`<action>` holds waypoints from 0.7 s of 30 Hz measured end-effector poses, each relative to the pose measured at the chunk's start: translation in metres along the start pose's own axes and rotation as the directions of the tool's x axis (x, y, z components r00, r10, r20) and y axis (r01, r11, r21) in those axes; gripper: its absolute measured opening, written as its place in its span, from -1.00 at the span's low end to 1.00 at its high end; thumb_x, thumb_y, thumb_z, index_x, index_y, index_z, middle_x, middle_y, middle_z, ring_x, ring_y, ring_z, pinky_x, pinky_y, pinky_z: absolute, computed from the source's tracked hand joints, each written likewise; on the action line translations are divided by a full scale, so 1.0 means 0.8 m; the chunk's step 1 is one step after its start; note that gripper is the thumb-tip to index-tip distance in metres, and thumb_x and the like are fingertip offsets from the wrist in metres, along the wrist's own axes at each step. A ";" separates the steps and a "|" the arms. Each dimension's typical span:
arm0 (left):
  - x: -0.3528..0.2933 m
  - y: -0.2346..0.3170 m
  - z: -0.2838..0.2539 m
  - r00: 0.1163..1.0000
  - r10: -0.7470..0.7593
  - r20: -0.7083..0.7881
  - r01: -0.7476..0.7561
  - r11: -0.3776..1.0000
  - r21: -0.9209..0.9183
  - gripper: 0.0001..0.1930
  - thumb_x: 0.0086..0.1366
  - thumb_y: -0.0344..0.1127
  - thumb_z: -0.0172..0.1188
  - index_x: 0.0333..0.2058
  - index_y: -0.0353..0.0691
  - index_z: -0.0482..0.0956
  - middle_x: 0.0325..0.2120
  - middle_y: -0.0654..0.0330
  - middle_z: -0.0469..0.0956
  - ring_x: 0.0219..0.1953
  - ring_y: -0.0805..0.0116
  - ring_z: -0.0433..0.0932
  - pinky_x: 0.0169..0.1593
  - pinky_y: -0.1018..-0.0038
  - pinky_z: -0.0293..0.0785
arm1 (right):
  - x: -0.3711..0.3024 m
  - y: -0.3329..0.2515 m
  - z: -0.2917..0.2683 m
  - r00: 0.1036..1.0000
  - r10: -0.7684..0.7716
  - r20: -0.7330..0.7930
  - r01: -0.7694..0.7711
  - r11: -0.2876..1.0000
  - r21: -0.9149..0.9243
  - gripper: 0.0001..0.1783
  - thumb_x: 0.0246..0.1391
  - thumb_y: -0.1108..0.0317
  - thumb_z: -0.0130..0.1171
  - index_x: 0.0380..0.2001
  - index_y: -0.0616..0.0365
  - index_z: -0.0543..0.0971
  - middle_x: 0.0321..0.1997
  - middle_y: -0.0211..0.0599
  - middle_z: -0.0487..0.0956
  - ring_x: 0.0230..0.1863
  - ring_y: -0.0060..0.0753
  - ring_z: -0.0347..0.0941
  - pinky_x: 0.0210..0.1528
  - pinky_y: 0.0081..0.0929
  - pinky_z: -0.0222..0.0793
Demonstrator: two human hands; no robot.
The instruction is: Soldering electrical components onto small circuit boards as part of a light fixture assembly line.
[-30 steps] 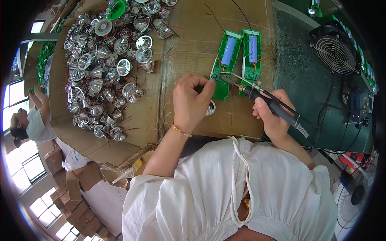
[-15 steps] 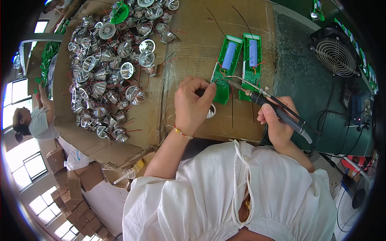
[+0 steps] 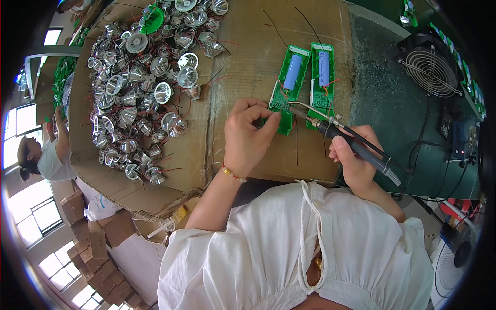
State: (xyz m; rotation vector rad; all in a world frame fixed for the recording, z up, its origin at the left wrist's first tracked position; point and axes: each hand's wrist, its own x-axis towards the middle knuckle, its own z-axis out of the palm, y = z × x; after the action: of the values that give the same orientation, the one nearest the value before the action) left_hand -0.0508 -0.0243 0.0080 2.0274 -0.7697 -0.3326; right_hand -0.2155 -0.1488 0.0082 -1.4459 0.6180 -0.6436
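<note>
My right hand grips a dark soldering iron with a thin metal tube running along it. Its tip points left, over the circuit board of the left green plastic housing. Beside that tip, the thumb and index finger of my left hand are pinched together at the board's edge. What they hold is hidden. A blue cylindrical battery lies in this housing. Close on its right is a second green housing with its own blue battery. Dark wires trail from both.
Many shiny reflector cups with red wires fill the cardboard box at left. A round fan with a wire guard stands at the right, near a blue device with a red light. Another person works at far left.
My left fingertips have shifted slightly right and down at the board, and the iron's tip has moved a little left. The reflector cup under my left hand no longer shows.
</note>
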 end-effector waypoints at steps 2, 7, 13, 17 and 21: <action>0.001 0.000 0.001 1.000 -0.012 0.013 0.012 1.000 0.001 -0.90 -0.02 -0.40 0.23 -0.55 -0.31 0.58 -0.41 0.15 0.47 -0.49 0.38 0.44 -0.46 0.53 0.34 | 0.001 0.001 -0.001 0.999 -0.024 0.037 0.026 0.998 -0.051 -0.80 -0.04 0.42 0.19 -0.43 0.28 0.39 -0.61 -0.32 0.51 -0.62 -0.67 0.41 -0.59 -0.71 0.30; 0.004 -0.005 0.000 0.997 -0.063 0.037 0.064 0.997 -0.031 -0.89 -0.02 -0.36 0.23 -0.56 -0.29 0.58 -0.43 0.15 0.48 -0.51 0.37 0.44 -0.46 0.53 0.34 | 0.003 -0.001 -0.001 0.997 -0.046 0.063 0.055 0.989 -0.140 -0.81 -0.02 0.41 0.18 -0.44 0.27 0.38 -0.63 -0.34 0.50 -0.63 -0.67 0.39 -0.59 -0.71 0.28; 0.007 -0.003 -0.003 0.990 -0.115 0.080 0.119 0.992 -0.044 -0.87 -0.03 -0.35 0.23 -0.58 -0.30 0.57 -0.44 0.15 0.48 -0.50 0.34 0.45 -0.44 0.51 0.34 | 0.001 -0.007 -0.003 0.998 0.056 -0.009 -0.055 0.995 0.079 -0.79 -0.01 0.42 0.16 -0.38 0.28 0.35 -0.57 -0.25 0.49 -0.61 -0.62 0.40 -0.59 -0.69 0.33; 0.009 -0.001 -0.006 0.990 -0.116 0.074 0.119 0.993 -0.024 -0.87 -0.03 -0.35 0.23 -0.59 -0.31 0.56 -0.45 0.14 0.48 -0.48 0.32 0.46 -0.42 0.51 0.35 | 0.002 -0.006 -0.009 0.999 -0.007 -0.049 0.012 0.994 0.104 -0.79 -0.01 0.43 0.15 -0.38 0.27 0.34 -0.58 -0.27 0.48 -0.62 -0.62 0.39 -0.58 -0.69 0.33; 0.008 -0.006 0.001 0.995 -0.073 0.064 0.073 0.997 -0.008 -0.86 0.00 -0.37 0.22 -0.57 -0.34 0.55 -0.46 0.17 0.47 -0.48 0.41 0.44 -0.41 0.54 0.34 | 0.003 -0.003 -0.020 0.996 -0.041 -0.075 0.048 0.994 0.093 -0.78 -0.01 0.44 0.15 -0.37 0.27 0.34 -0.58 -0.26 0.48 -0.62 -0.62 0.38 -0.58 -0.69 0.33</action>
State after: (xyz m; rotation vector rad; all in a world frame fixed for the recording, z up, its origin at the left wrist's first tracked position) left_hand -0.0440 -0.0270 0.0041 2.0468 -0.7324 -0.4440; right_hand -0.2256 -0.1621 0.0096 -1.3554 0.6055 -0.7542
